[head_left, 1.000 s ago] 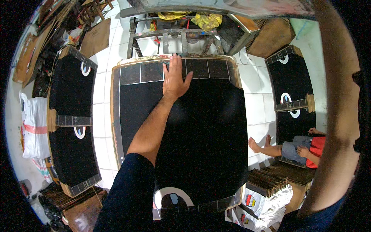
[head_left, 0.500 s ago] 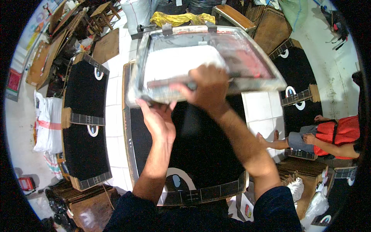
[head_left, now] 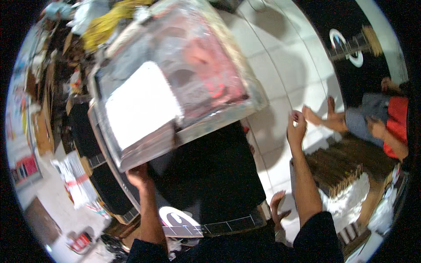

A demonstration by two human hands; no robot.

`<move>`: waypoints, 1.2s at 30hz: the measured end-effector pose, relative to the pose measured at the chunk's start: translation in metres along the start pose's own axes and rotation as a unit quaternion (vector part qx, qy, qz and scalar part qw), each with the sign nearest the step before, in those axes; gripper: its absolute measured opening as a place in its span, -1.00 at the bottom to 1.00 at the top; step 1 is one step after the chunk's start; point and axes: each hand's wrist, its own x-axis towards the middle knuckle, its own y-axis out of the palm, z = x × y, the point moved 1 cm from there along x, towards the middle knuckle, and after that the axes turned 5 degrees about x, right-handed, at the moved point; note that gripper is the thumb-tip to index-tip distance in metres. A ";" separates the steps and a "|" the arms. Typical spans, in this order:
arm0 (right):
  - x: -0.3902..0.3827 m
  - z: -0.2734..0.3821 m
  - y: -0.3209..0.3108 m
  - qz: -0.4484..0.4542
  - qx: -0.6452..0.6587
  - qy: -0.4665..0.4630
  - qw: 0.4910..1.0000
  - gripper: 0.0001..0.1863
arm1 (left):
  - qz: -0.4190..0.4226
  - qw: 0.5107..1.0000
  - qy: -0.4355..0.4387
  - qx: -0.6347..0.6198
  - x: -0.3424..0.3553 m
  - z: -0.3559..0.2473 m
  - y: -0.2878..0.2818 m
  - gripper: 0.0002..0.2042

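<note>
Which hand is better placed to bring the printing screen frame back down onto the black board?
Left. The left hand already grips the lower edge of the raised screen frame, directly over the black board. The right hand is off to the side above the white tiled floor, touching nothing.

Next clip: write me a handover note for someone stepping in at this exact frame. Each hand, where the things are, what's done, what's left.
Left hand: under the near lower edge of the printing screen frame, propping it up; the grip itself is hidden.
Right hand: off the frame, raised free over the white tiled floor, holding nothing.
The frame is tilted up above the black fabric panel, which lies flat on its board with a white round print at the near end.
Done: the frame stands clear of the panel.
Left: the frame rests on one hand only, not set down anywhere.
A seated person is at the right.
</note>
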 end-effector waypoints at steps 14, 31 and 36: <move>-0.078 -0.142 0.329 0.425 0.031 0.111 0.898 -0.52 | 0.009 0.969 0.038 0.245 0.036 -0.036 -0.052 -0.56; -0.021 -0.046 0.298 0.339 0.310 -0.088 0.884 -0.55 | 0.071 0.984 0.013 0.163 0.031 -0.026 -0.070 -0.44; 0.046 0.007 0.097 0.210 0.319 -0.196 0.903 -0.58 | 0.102 0.990 0.033 0.093 0.028 -0.002 -0.068 -0.40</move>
